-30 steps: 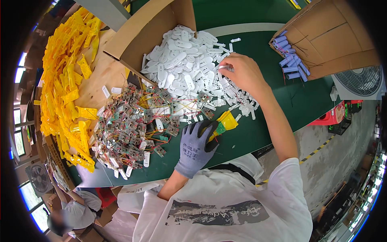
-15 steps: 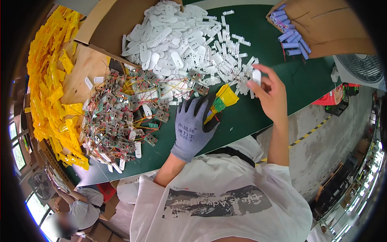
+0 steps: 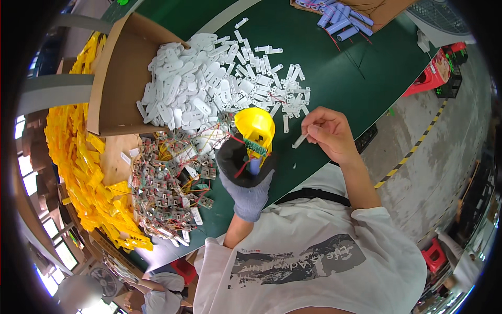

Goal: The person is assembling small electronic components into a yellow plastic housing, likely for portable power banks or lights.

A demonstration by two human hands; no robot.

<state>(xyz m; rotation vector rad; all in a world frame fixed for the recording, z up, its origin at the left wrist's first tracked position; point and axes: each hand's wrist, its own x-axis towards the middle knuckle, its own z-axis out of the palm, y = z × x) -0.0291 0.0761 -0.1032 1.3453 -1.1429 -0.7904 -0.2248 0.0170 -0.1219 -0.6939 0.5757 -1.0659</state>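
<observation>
My left hand point(image 3: 243, 183), in a grey glove with dark palm and fingers, is closed around a yellow plastic housing point(image 3: 253, 121) with its hollow side up. Inside it show a green circuit board point(image 3: 255, 146), red wires and a blue cylindrical battery cell point(image 3: 255, 166). My bare right hand point(image 3: 333, 135) is to the right of it, apart from the housing. Between its thumb and fingers it pinches a small, narrow white plastic piece point(image 3: 299, 141), pointing down-left over the green table point(image 3: 314, 167).
White plastic parts point(image 3: 191, 83) are heaped beyond my hands, beside a cardboard box point(image 3: 117, 78). Wired circuit boards point(image 3: 170, 180) lie left, then yellow housings point(image 3: 86, 172). Blue cells point(image 3: 339, 23) lie at the far right near a fan point(image 3: 439, 18). Another person point(image 3: 159, 293) is at lower left.
My left hand has turned over, so the housing's hollow side now faces up. My right hand has moved away from the white parts, toward me, with a white piece. The view has shifted.
</observation>
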